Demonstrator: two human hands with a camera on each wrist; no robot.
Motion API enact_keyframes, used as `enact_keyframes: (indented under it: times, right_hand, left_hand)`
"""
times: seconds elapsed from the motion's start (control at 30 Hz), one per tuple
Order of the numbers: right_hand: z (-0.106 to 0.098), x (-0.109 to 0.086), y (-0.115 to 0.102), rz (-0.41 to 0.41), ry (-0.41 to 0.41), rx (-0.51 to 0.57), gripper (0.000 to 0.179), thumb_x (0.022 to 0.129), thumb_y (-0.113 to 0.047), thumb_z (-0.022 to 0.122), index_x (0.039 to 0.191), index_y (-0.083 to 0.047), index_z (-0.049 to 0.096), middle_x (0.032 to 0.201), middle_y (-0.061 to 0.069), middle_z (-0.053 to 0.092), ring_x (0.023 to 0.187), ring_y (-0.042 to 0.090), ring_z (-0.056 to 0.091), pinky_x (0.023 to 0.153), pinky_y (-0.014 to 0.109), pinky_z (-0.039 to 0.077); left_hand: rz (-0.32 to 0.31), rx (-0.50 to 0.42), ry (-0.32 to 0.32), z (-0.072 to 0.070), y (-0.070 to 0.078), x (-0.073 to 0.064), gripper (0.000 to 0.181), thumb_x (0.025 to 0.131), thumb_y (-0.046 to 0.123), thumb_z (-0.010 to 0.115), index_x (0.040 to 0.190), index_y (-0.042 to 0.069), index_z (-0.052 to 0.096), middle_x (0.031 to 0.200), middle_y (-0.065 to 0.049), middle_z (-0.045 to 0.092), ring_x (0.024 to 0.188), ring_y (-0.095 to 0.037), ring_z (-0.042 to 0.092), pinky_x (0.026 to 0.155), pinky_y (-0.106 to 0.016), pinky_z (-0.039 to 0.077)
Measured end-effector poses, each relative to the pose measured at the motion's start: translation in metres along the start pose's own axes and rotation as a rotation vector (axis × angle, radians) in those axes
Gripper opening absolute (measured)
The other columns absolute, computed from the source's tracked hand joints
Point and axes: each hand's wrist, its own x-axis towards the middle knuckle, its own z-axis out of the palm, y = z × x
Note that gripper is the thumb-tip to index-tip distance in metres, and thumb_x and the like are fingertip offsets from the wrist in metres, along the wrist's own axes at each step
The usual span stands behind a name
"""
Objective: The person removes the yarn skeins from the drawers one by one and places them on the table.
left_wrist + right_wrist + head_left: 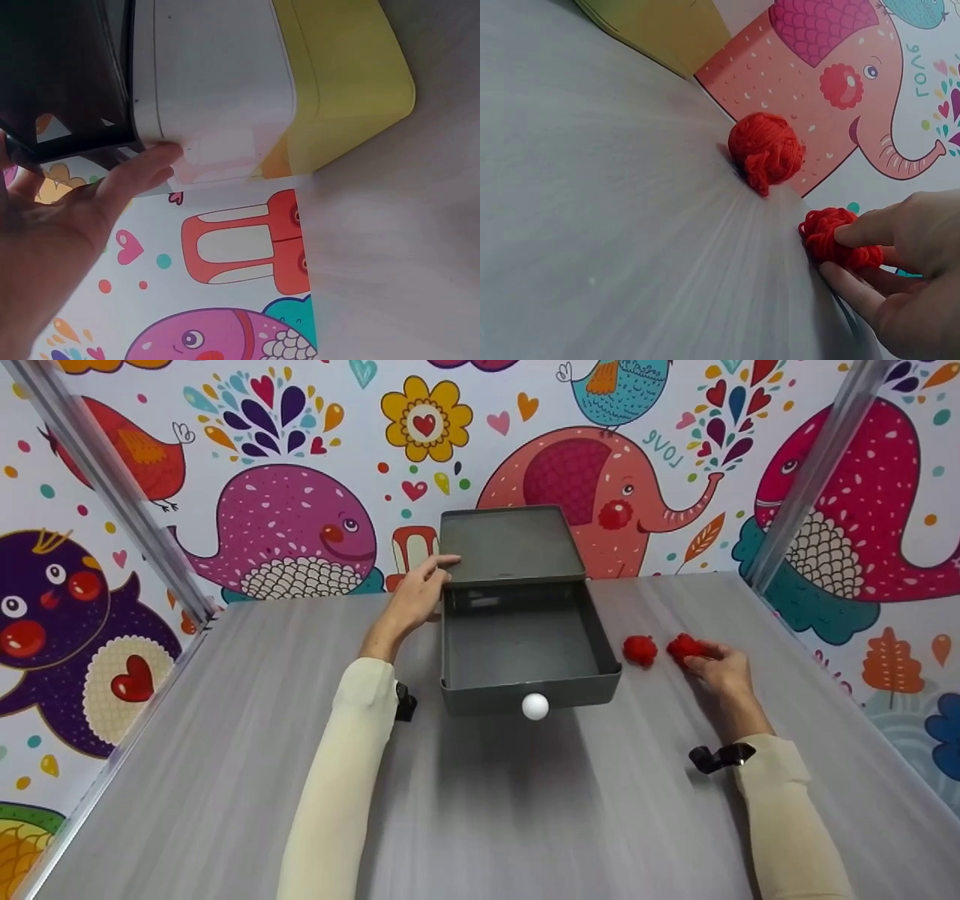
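Note:
A small drawer cabinet (511, 544) with a grey top stands at the back, its top grey drawer (525, 645) pulled out toward me. The drawer's front carries a white round knob (535, 706). My left hand (412, 598) holds the cabinet's upper left corner, one finger over the top edge. The left wrist view shows a digit against the white middle tier (217, 82). My right hand (724, 669) pinches a red yarn ball (826, 236) between thumb and fingers, low over the table. Another red yarn ball (640, 650) lies between that hand and the drawer.
The cabinet's yellow bottom tier (356, 82) stands on the grey table (517, 825). The drawer overhangs the table and casts a shadow. A wall with cartoon animals (300, 525) rises behind, with metal posts (821, 472) at both sides.

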Motion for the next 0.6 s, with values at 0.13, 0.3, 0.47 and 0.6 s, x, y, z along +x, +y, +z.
enact_keyframes:
  times: [0.13,0.3,0.47,0.6]
  right_hand:
    - [-0.001,0.0,0.002,-0.033,-0.013,-0.047,0.063,0.099,-0.016,0.06,0.156,-0.008,0.033,0.156,0.018,0.038,0.127,0.02,0.044,0.103,0.024,0.042]
    - [-0.003,-0.002,0.0,-0.002,-0.022,-0.018,0.065,0.101,-0.016,0.057,0.158,-0.01,0.028,0.162,0.018,0.029,0.139,0.027,0.036,0.121,0.039,0.032]
    - [-0.005,-0.011,-0.015,0.059,0.007,0.067,0.061,0.103,-0.024,0.051,0.159,-0.016,0.028,0.166,0.011,0.023,0.139,0.022,0.036,0.119,0.034,0.036]
    - [-0.006,-0.023,-0.036,0.047,0.034,0.059,0.058,0.104,-0.037,0.045,0.158,-0.02,0.031,0.165,0.01,0.028,0.142,0.024,0.035,0.119,0.037,0.036]
  left_hand:
    - [-0.008,0.002,-0.004,0.001,0.0,0.001,0.042,0.105,0.029,0.036,0.144,0.029,0.051,0.153,-0.008,0.044,0.133,-0.029,0.048,0.097,-0.056,0.054]
    - [-0.008,-0.006,-0.008,0.001,-0.001,0.001,0.042,0.105,0.029,0.035,0.144,0.03,0.052,0.114,-0.008,0.053,0.085,-0.016,0.051,0.094,-0.052,0.057]
    - [-0.006,-0.036,-0.009,0.0,-0.002,0.001,0.042,0.104,0.027,0.035,0.143,0.028,0.052,0.084,-0.002,0.037,0.064,-0.013,0.036,0.092,-0.053,0.057]
    - [-0.005,-0.039,0.001,-0.001,-0.003,0.001,0.041,0.105,0.027,0.036,0.142,0.029,0.053,0.082,-0.002,0.037,0.064,-0.014,0.037,0.092,-0.052,0.058]
